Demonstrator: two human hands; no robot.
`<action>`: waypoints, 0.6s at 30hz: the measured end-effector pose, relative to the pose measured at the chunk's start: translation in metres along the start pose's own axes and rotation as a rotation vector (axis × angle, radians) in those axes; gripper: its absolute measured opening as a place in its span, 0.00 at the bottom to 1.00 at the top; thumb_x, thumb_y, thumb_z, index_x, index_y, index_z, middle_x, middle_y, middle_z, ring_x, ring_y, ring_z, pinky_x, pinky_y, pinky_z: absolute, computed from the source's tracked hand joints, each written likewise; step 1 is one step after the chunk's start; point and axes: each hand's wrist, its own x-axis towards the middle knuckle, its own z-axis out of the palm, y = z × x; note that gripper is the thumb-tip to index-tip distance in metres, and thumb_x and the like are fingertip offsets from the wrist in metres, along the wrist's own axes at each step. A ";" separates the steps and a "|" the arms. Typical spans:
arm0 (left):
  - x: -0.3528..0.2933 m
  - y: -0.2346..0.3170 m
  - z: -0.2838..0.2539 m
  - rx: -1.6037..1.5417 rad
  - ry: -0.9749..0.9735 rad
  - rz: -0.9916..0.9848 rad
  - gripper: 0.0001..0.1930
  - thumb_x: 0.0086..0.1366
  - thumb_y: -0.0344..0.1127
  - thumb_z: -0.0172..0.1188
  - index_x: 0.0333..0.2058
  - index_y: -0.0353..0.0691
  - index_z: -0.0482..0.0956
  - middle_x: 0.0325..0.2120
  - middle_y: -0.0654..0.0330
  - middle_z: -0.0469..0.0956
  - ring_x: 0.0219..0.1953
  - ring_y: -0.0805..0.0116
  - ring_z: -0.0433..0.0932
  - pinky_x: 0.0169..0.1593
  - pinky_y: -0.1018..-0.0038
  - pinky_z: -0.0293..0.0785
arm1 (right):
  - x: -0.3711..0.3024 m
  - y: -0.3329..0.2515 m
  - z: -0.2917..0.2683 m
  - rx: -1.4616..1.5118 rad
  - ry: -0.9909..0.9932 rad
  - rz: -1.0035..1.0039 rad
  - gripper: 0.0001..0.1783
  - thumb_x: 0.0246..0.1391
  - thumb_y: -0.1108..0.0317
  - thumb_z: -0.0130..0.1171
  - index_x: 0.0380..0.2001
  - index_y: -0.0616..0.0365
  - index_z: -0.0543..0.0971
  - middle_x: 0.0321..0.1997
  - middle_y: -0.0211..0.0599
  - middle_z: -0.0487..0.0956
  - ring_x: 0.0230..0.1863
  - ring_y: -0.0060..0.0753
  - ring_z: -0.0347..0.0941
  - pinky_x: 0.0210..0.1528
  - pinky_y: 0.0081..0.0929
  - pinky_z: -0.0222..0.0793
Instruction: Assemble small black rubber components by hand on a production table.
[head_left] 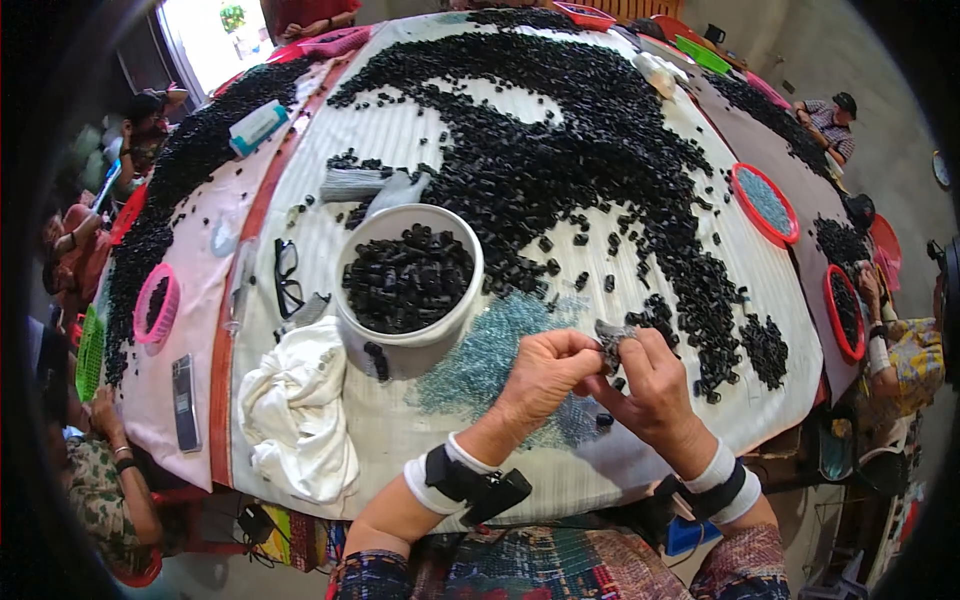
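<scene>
My left hand [545,375] and my right hand [650,390] meet above the near part of the table, fingers pinched close together. Between the right fingers sits a small crumpled grey piece [612,340], partly covered by them. What the left fingertips pinch beside it is too small to make out. Under and left of the hands spreads a pile of tiny blue-green translucent pieces [490,350]. Just beyond it stands a white bucket [472,305] filled with short black cylindrical parts [410,280]. More loose black parts [560,165] form a broad heap across the cloth-covered table.
A bunched white cloth [300,405] lies left, near black-framed glasses [288,280]. Grey bundles [355,184] rest behind the bucket. A phone [186,403], pink basket [156,303] and red-rimmed tray [766,205] flank the middle. Other people sit along both sides.
</scene>
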 end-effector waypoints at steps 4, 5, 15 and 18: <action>-0.001 0.000 -0.002 0.064 -0.009 -0.006 0.07 0.55 0.33 0.60 0.30 0.37 0.79 0.23 0.65 0.78 0.23 0.81 0.74 0.26 0.85 0.71 | 0.001 -0.003 -0.002 0.009 0.004 0.028 0.16 0.33 0.70 0.67 0.23 0.59 0.69 0.22 0.37 0.68 0.26 0.41 0.68 0.24 0.34 0.66; -0.002 0.001 -0.001 0.067 -0.005 0.000 0.07 0.55 0.33 0.60 0.30 0.37 0.79 0.23 0.65 0.78 0.23 0.81 0.74 0.26 0.85 0.71 | 0.001 -0.003 -0.002 0.012 0.008 0.022 0.16 0.33 0.70 0.67 0.23 0.59 0.69 0.22 0.37 0.68 0.26 0.41 0.68 0.24 0.34 0.66; -0.005 0.004 -0.002 0.059 -0.053 0.003 0.06 0.58 0.31 0.58 0.31 0.35 0.79 0.23 0.64 0.78 0.24 0.79 0.76 0.28 0.82 0.74 | 0.003 0.000 -0.002 0.056 0.038 -0.045 0.15 0.33 0.73 0.67 0.19 0.59 0.68 0.18 0.38 0.66 0.20 0.41 0.65 0.20 0.34 0.61; -0.005 0.005 0.000 0.055 -0.051 -0.001 0.06 0.59 0.31 0.57 0.31 0.34 0.79 0.23 0.63 0.78 0.24 0.77 0.77 0.28 0.81 0.75 | 0.002 -0.001 -0.002 0.071 0.037 -0.017 0.15 0.34 0.74 0.67 0.17 0.58 0.66 0.17 0.38 0.65 0.19 0.42 0.64 0.19 0.34 0.60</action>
